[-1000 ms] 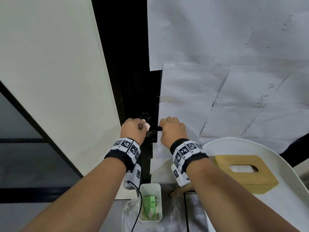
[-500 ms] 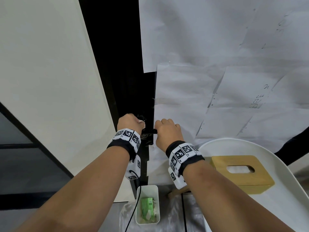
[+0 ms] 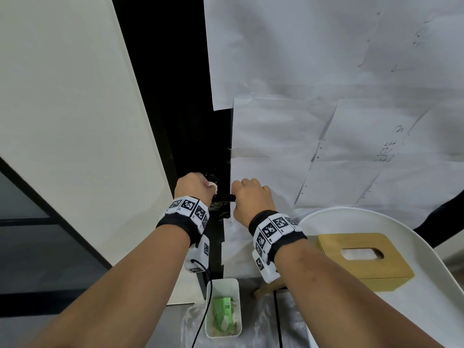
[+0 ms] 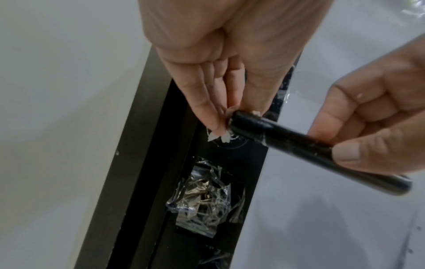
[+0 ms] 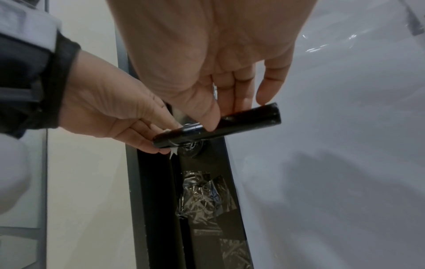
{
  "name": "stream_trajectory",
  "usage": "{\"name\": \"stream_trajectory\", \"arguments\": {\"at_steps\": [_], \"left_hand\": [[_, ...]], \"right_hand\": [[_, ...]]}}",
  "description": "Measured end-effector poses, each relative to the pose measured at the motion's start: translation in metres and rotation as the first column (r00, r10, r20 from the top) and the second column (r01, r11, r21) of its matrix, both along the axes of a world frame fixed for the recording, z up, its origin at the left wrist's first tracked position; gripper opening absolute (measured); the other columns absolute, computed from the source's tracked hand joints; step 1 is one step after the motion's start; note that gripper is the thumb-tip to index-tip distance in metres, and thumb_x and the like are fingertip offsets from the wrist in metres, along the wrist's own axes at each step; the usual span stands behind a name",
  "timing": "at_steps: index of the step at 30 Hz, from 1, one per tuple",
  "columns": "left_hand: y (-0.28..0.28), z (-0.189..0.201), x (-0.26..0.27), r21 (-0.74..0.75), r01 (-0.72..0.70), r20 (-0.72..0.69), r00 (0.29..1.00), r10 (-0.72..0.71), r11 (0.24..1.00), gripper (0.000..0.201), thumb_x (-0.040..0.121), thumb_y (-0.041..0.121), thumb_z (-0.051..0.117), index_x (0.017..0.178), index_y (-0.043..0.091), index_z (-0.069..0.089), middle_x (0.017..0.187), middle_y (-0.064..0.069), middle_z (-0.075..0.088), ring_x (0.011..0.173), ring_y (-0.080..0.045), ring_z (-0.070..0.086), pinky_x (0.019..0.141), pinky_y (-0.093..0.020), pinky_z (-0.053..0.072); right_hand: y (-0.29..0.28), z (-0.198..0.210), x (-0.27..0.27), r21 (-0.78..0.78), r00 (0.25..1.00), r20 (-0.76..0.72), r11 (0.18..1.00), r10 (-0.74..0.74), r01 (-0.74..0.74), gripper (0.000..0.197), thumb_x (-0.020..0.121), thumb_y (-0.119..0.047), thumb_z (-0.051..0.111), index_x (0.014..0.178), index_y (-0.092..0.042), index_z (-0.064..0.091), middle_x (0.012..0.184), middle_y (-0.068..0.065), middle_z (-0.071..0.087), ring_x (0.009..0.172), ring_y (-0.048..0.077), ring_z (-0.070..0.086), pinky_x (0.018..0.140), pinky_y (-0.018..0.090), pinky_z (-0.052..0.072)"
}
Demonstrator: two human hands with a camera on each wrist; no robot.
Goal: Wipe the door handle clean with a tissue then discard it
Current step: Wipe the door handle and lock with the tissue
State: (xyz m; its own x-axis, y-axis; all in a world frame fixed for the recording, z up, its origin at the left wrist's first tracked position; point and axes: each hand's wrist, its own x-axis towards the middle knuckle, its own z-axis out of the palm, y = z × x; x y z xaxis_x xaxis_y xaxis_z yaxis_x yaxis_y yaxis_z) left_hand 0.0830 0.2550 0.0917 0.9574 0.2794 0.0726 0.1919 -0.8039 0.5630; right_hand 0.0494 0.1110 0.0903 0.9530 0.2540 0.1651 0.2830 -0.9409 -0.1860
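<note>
your left hand (image 4: pixel 220 60) pinches the tissue (image 4: pixel 218 137) against the near-left end of the black door handle (image 4: pixel 299 145); your right hand (image 4: pixel 377 127) grips the handle's right half, fingers curled round it.

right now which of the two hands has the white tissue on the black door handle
The left hand: it pinches the crumpled white tissue against the pivot end of the black cylindrical door handle. The right hand grips the handle's free end bare, without tissue.

A round white worktop (image 3: pixel 439 285) carries a rectangular wooden tissue box (image 3: pixel 361 259); a white rectangular plastic bin (image 3: pixel 222 307) stands on the floor (image 3: pixel 291 322) beside it
</note>
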Motion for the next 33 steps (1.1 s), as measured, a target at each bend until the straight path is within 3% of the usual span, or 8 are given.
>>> {"name": "stream_trajectory", "arguments": {"at_steps": [3,7,13,19,27,33], "left_hand": [[-0.003,-0.001,0.001,0.033,0.003,0.034,0.999,-0.004,0.999,0.014,0.083,0.028,0.066,0.080,0.015,0.071,0.081,-0.004,0.070,0.078,-0.021,0.065,0.064,-0.027,0.053],[-0.011,-0.005,0.008,0.127,0.045,0.103,0.993,-0.058,0.991,0.003,0.081,0.017,0.068,0.080,0.015,0.068,0.097,-0.005,0.061,0.076,-0.021,0.060,0.059,-0.026,0.043],[-0.013,-0.008,0.014,0.259,0.077,0.131,0.985,-0.114,0.963,0.003,0.081,0.010,0.065,0.084,0.009,0.065,0.094,-0.007,0.059,0.072,-0.024,0.060,0.055,-0.027,0.042],[-0.011,-0.011,0.013,0.313,0.120,0.180,0.966,-0.183,0.942,0.013,0.085,0.021,0.065,0.086,0.008,0.065,0.092,-0.006,0.060,0.074,-0.026,0.061,0.058,-0.029,0.044],[-0.006,-0.014,0.008,0.187,0.066,0.330,0.935,-0.126,0.980,0.018,0.085,0.024,0.069,0.081,0.007,0.069,0.084,-0.009,0.063,0.068,-0.026,0.061,0.056,-0.027,0.040],[-0.002,-0.014,0.002,0.079,-0.002,0.325,0.945,-0.023,0.997,0.019,0.087,0.023,0.065,0.078,0.007,0.063,0.079,-0.010,0.061,0.067,-0.028,0.060,0.057,-0.029,0.045]], "right_hand": [[0.000,0.000,0.000,0.000,1.000,-0.001,1.000,0.001,-0.001,0.026,0.075,-0.003,0.051,0.098,-0.014,0.050,0.099,0.005,0.056,0.098,0.027,0.048,0.077,0.036,0.033],[-0.001,0.000,0.000,0.005,1.000,0.001,1.000,0.009,-0.009,0.027,0.075,-0.003,0.052,0.100,-0.013,0.051,0.100,0.006,0.057,0.099,0.028,0.048,0.080,0.038,0.037],[-0.003,0.000,0.001,0.008,1.000,-0.003,1.000,0.022,-0.022,0.029,0.075,-0.004,0.052,0.102,-0.013,0.051,0.102,0.006,0.056,0.100,0.028,0.048,0.081,0.039,0.037],[-0.005,-0.001,0.002,0.019,1.000,-0.004,0.999,0.026,-0.026,0.028,0.076,-0.005,0.053,0.102,-0.014,0.050,0.102,0.005,0.057,0.100,0.027,0.048,0.081,0.038,0.037],[-0.005,-0.002,0.003,0.035,1.000,-0.011,0.999,0.023,-0.023,0.028,0.076,-0.005,0.053,0.102,-0.015,0.051,0.101,0.005,0.056,0.099,0.026,0.048,0.082,0.038,0.037],[-0.005,-0.001,0.002,0.031,1.000,-0.023,0.999,0.020,-0.020,0.028,0.075,-0.004,0.052,0.101,-0.015,0.050,0.100,0.004,0.056,0.098,0.026,0.047,0.082,0.037,0.036]]}}
